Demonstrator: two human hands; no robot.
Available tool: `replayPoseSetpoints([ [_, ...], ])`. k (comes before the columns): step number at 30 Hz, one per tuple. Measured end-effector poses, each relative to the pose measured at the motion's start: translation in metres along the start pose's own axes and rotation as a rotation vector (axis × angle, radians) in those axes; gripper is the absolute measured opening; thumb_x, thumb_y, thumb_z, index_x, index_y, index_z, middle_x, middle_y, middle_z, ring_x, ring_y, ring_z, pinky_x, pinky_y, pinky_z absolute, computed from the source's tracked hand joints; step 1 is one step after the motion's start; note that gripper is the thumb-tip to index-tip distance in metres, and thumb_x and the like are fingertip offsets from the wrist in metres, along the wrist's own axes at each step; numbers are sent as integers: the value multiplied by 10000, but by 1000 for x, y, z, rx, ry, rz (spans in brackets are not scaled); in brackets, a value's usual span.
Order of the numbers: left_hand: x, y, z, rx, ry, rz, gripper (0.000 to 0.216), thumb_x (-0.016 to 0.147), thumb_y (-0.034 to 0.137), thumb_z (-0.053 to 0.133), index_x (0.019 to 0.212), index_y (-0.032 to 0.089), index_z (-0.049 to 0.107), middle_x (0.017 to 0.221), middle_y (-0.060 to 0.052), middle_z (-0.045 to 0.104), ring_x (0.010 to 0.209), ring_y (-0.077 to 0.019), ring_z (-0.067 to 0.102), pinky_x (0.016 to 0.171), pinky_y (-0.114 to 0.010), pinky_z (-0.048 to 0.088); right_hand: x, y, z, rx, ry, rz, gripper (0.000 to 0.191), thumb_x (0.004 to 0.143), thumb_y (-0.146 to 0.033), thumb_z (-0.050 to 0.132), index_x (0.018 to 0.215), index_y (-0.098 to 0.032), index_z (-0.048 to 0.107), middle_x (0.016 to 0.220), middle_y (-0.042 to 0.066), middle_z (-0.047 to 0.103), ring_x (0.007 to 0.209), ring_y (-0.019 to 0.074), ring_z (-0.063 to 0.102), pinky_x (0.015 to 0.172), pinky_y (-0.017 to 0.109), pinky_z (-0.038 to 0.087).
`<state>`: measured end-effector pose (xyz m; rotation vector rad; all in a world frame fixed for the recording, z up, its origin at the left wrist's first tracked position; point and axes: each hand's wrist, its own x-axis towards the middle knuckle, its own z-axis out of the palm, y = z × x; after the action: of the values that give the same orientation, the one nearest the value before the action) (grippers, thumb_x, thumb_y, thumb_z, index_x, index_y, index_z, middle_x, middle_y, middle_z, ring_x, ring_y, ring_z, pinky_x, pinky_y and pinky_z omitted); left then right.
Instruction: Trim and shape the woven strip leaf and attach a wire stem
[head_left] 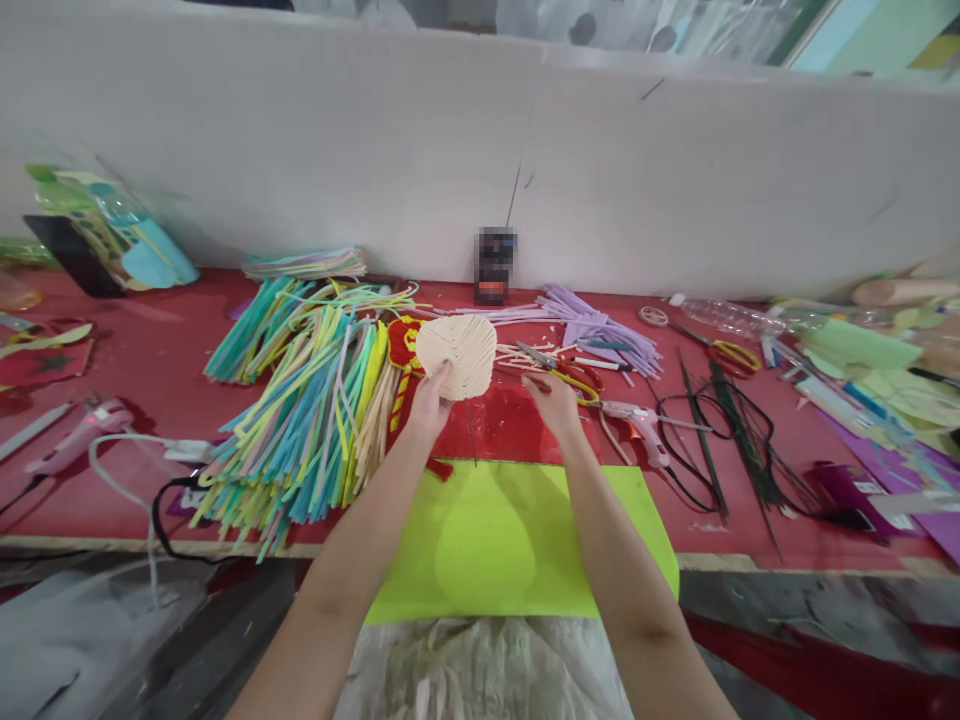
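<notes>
My left hand [431, 402] is closed on the lower edge of a cream leaf-shaped piece [457, 354] made of fuzzy stems, holding it upright above the red table [150, 360]; a thin wire stem [471, 432] hangs from it. My right hand [553, 398] is curled with its fingers pinched near loose cream stems [517, 356] and scissors [559, 372]; what it grips is hidden. A lime green sheet [517, 540] lies under both forearms at the table's front edge.
A big pile of coloured stems [307, 420] lies left of my hands, purple stems [600, 335] at right. Two glue guns [637, 425] [75, 432], dark wires [720, 440], a small dark device [493, 265] and paper scraps [862, 370] crowd the table. A white wall backs it.
</notes>
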<state>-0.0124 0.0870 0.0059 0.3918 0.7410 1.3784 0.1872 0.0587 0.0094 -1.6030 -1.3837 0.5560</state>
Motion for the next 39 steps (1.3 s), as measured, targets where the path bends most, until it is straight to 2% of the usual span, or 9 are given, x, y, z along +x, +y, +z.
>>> replayPoseSetpoints([
  [3, -1, 2, 2, 2, -45, 25, 351, 708, 199, 683, 1050, 140, 635, 1050, -85, 694, 1020, -196, 630, 913, -323, 493, 17, 3, 5, -332, -36, -163, 142, 726, -200, 603, 834, -159, 686, 1018, 120, 657, 1002, 254, 552, 923, 412, 394],
  [5, -4, 3, 4, 26, -62, 40, 339, 706, 201, 686, 1035, 135, 641, 1023, -82, 702, 1011, -201, 634, 908, -329, 495, 26, 0, 16, -412, -67, -175, 97, 728, -115, 570, 727, -137, 664, 954, 147, 658, 1044, 267, 529, 949, 410, 358],
  [11, -7, 8, 7, 72, -26, 30, 279, 730, 214, 651, 996, 132, 643, 1008, -83, 705, 965, -202, 652, 866, -337, 513, 44, -9, 41, -496, -101, -85, 182, 754, -28, 496, 661, -113, 627, 719, 144, 648, 891, 252, 603, 839, 390, 420],
  [17, -6, 8, 10, 46, -33, -6, 258, 721, 188, 641, 976, 156, 650, 1059, -62, 689, 992, -196, 637, 811, -291, 527, 53, -11, 10, -560, -32, -32, 140, 789, -97, 504, 844, -105, 632, 806, 183, 670, 838, 274, 626, 776, 414, 438],
  [19, -9, 7, 12, 37, -70, -29, 273, 727, 190, 632, 999, 164, 645, 1095, -63, 674, 988, -193, 635, 778, -284, 533, 50, -15, -3, -386, 80, -49, 133, 794, -179, 533, 890, -129, 610, 838, 147, 676, 813, 244, 628, 746, 381, 459],
  [21, -13, 6, 14, 26, -90, -44, 275, 744, 200, 617, 1017, 171, 639, 1118, -68, 663, 974, -186, 637, 746, -276, 537, 41, -23, -11, 13, 207, -41, 178, 785, -281, 563, 912, -157, 579, 819, 91, 676, 720, 199, 623, 648, 331, 486],
  [25, -15, 7, 18, 11, -104, -15, 290, 779, 241, 592, 1065, 200, 621, 1172, -63, 637, 982, -177, 629, 715, -266, 538, 6, -39, -9, 608, 130, 32, 264, 716, -409, 648, 832, -186, 567, 703, 2, 644, 516, 110, 535, 477, 244, 453],
  [33, 13, 18, 65, -1, -136, 39, 308, 764, 228, 613, 1071, 204, 611, 1163, -46, 639, 1010, -188, 616, 759, -280, 542, -37, -41, 6, 774, -158, 151, 259, 777, -462, 602, 780, -217, 517, 453, -91, 480, 288, 46, 275, 287, 183, 177],
  [39, 17, 13, 83, -20, -164, 46, 298, 685, 115, 661, 978, 166, 651, 989, -40, 699, 818, -148, 658, 668, -249, 549, -42, -44, 5, 602, -129, 8, 254, 830, -447, 549, 793, -196, 539, 410, -87, 431, 337, 63, 353, 349, 190, 271],
])
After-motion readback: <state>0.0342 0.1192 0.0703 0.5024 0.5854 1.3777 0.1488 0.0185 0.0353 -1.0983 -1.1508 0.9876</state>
